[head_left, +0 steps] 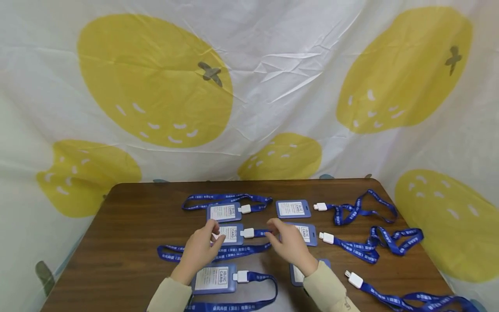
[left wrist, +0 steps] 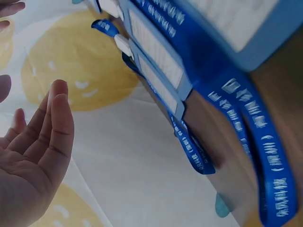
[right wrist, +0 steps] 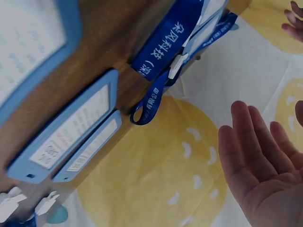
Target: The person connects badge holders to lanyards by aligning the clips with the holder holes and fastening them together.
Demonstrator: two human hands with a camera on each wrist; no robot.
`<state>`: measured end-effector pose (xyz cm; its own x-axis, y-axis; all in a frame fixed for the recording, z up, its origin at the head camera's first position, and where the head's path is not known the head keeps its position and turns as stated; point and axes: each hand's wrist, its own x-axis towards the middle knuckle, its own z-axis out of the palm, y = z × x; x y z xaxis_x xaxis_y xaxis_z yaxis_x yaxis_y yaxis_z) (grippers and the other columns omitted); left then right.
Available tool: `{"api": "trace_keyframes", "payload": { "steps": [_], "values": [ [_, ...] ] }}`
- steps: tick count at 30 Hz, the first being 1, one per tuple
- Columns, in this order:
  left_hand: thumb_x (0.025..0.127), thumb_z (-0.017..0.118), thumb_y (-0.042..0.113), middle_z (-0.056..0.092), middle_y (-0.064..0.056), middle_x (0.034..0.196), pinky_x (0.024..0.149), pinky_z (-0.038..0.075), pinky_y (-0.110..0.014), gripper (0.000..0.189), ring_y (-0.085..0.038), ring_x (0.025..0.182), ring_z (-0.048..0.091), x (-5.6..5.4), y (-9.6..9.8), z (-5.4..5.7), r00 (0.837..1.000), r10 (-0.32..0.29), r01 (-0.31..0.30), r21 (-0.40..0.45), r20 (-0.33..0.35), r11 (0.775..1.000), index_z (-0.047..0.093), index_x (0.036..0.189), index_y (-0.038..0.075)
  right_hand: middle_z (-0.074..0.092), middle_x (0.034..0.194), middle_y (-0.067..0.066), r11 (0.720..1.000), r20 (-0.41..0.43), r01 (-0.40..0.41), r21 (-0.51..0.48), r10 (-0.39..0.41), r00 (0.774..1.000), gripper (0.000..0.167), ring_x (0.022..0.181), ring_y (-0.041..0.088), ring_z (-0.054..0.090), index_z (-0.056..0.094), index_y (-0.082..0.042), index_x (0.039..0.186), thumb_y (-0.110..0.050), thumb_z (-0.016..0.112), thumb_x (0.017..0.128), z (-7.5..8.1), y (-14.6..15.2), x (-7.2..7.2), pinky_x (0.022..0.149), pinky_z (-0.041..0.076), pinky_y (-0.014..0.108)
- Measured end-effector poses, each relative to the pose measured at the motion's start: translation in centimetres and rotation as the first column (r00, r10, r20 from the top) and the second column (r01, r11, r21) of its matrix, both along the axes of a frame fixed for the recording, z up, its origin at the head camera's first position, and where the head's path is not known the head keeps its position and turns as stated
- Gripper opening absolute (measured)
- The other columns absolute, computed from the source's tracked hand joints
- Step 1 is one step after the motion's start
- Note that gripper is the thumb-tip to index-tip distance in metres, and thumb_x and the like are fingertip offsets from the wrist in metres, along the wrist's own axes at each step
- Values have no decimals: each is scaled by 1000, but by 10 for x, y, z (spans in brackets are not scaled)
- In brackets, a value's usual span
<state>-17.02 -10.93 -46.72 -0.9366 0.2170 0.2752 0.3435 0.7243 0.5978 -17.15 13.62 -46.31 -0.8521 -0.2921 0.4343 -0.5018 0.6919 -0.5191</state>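
You have a brown table (head_left: 117, 225) in front of you, its far corners rounded. Behind it and along both sides you see a white cloth (head_left: 273, 26), creased above the middle and printed with big yellow fruits (head_left: 156, 82) with white flecks. Your upper two carry dark stems (head_left: 211, 74); a grey-green leaf (head_left: 45, 277) shows at left.

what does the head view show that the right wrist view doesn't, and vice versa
Only the head view: the left sleeve, the right sleeve and the loop of the farthest unclipped lanyard on the right.

Only the right wrist view: the palm side of the right hand.

Both: blue-framed badges, white clips, the brown table and the lemon-print cloth.
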Motion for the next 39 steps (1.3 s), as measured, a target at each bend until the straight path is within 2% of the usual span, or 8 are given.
{"api": "trace_keyframes", "payload": {
  "steps": [4, 10, 14, 17, 22, 28, 33, 39],
  "values": [
    [80, 68, 12, 64, -6, 86, 55, 45, -27, 29, -14, 68, 58, 16, -1, -5, 1000, -14, 14, -36, -12, 999, 53, 103, 7, 66, 82, 8, 1000, -2, -25, 8, 25, 1000, 27, 70, 16, 62, 60, -2, 105, -6, 66, 79, -4, 10, 14, 64, 51, 33],
    [78, 70, 14, 64, -3, 86, 56, 46, -26, 37, -14, 70, 58, 31, 1, -6, 999, -16, 14, -60, -37, 998, 55, 111, 6, 67, 85, 11, 997, -4, -78, 0, 78, 997, 26, 72, 15, 63, 60, 1, 105, -5, 65, 80, -11, 28, 31, 64, 52, 32],
    [78, 70, 12, 64, -9, 97, 69, 50, -35, 44, -21, 83, 61, 37, 4, -4, 994, -55, 50, -53, -94, 997, 53, 117, 2, 67, 85, 10, 991, -26, -131, 9, 131, 991, 26, 70, 11, 62, 60, 1, 105, -3, 64, 80, -16, 38, 39, 62, 51, 30],
    [78, 69, 11, 61, -14, 107, 81, 48, -41, 46, -26, 95, 59, 41, 7, -4, 989, -84, 79, -45, -126, 996, 52, 119, 0, 67, 83, 8, 987, -21, -161, 16, 161, 987, 25, 70, 8, 60, 61, 0, 104, -3, 64, 80, -19, 44, 45, 62, 50, 29],
    [79, 68, 11, 58, -14, 115, 88, 44, -43, 46, -30, 106, 54, 48, 11, -9, 993, -89, 87, -26, -76, 996, 53, 121, 1, 66, 77, 4, 982, 7, -190, 5, 190, 982, 20, 68, 5, 59, 62, 1, 100, -3, 64, 80, -25, 59, 57, 57, 50, 25],
    [80, 68, 14, 59, -13, 113, 86, 45, -45, 44, -29, 103, 54, 56, 14, -17, 997, -79, 79, -27, 9, 997, 54, 120, 3, 62, 70, -5, 993, 97, -115, 17, 112, 989, 16, 61, -2, 53, 64, 3, 96, -5, 63, 82, -29, 87, 68, 52, 46, 20],
    [81, 66, 15, 58, -13, 115, 86, 45, -45, 44, -29, 104, 54, 57, 15, -22, 994, -102, 103, -28, 31, 994, 53, 121, 4, 59, 66, -8, 1000, 41, -18, 23, 17, 999, 15, 55, -5, 45, 65, 1, 92, -1, 67, 77, -30, 110, 75, 46, 40, 18],
    [80, 67, 15, 59, -13, 113, 85, 46, -44, 44, -28, 103, 55, 58, 18, -25, 992, -129, 129, -33, 1, 991, 53, 121, 2, 59, 66, -8, 993, -19, 115, 27, -115, 993, 18, 55, -6, 42, 67, -1, 87, 2, 72, 70, -31, 127, 80, 46, 38, 18]
  ]
}}
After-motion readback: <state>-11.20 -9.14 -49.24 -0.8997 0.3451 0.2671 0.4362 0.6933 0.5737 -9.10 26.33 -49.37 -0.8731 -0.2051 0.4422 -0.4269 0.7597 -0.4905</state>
